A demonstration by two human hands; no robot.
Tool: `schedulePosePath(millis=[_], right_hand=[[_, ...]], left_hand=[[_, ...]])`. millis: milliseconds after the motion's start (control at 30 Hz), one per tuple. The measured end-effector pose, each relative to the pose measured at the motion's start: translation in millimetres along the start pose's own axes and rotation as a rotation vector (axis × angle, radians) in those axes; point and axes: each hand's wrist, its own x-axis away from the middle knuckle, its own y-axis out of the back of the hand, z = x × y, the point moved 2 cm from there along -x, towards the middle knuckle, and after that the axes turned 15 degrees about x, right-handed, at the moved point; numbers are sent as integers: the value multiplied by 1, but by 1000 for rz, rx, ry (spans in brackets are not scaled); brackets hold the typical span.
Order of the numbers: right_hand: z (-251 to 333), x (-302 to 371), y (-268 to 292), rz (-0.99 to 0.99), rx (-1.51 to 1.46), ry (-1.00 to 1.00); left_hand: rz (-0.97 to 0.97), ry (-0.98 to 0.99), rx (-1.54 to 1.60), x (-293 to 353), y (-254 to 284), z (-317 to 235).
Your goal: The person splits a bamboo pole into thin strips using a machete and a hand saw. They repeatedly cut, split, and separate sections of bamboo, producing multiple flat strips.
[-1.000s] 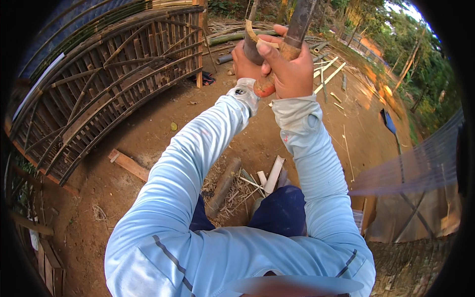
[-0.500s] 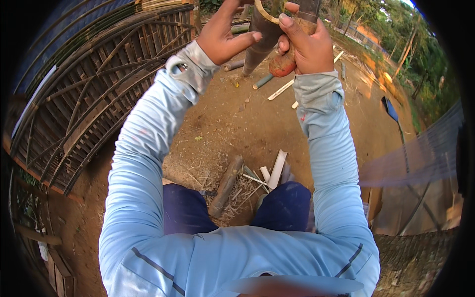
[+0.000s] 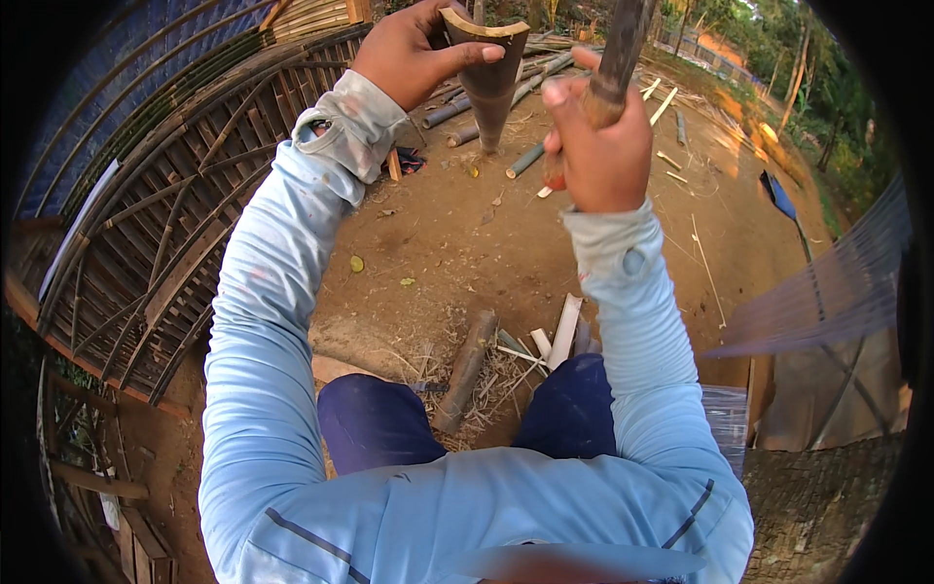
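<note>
Bamboo [image 3: 490, 86] in curled left hand [image 3: 411, 54]; right hand [image 3: 605, 158] gripping tool [image 3: 624, 54].

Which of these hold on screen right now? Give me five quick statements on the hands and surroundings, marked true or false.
1. The left hand holds a bamboo piece. True.
2. The right hand is empty. False: it grips a dark tool.
3. The slatted structure stands on the person's right. False: it is on the left.
4. Pale strips lie on the ground just beyond the right knee. True.
5. Both sleeves are red. False: they are light blue.
</note>
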Motion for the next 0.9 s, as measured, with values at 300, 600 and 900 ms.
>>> schedulePosePath(millis=[300, 600, 900], right_hand=[[-20, 19, -12, 181, 230, 57], [-9, 14, -7, 211, 305, 20], [-11, 12, -9, 158, 257, 86]], left_hand=[[-31, -25, 233, 2, -6, 13], [-16, 21, 270, 6, -15, 13], [-31, 15, 193, 5, -11, 13]])
